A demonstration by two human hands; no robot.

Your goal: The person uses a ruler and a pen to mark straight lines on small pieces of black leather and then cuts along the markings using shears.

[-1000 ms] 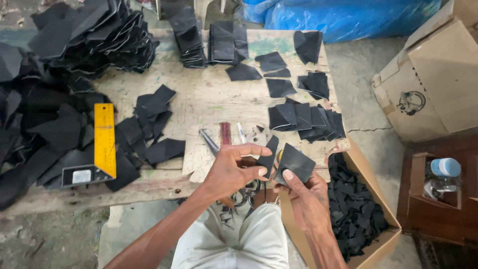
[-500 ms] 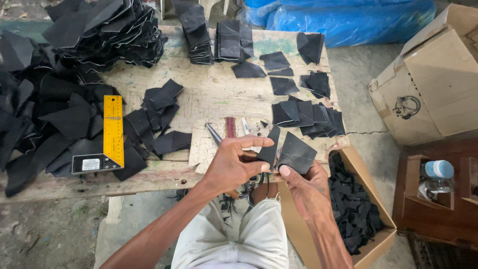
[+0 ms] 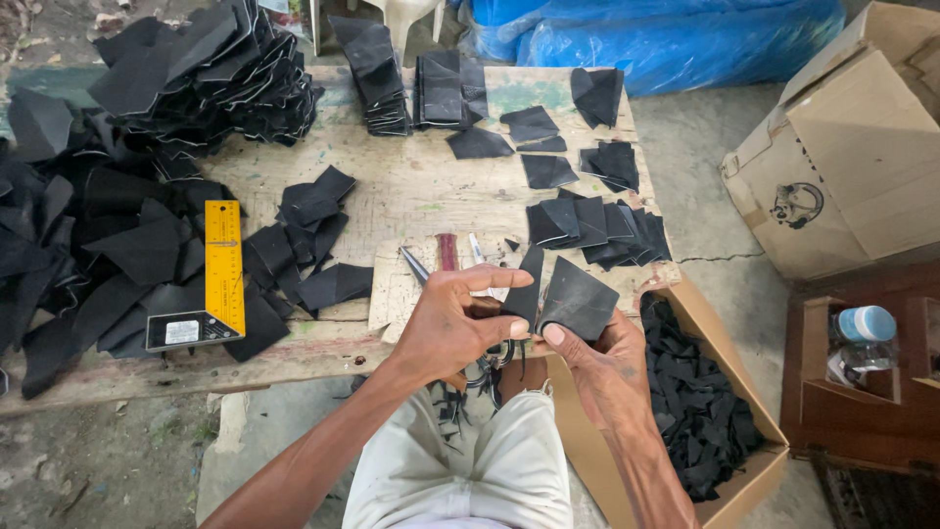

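Together, the left hand and the right hand pinch two flat black leather-like cut pieces, a narrow strip and a wider angular sheet, thumbs and fingers closed on their lower edges, just above the near edge of the worn wooden workbench. Beside the right hand an open cardboard box holds black offcuts, while a yellow try square lies well apart on the left among piled black pieces.
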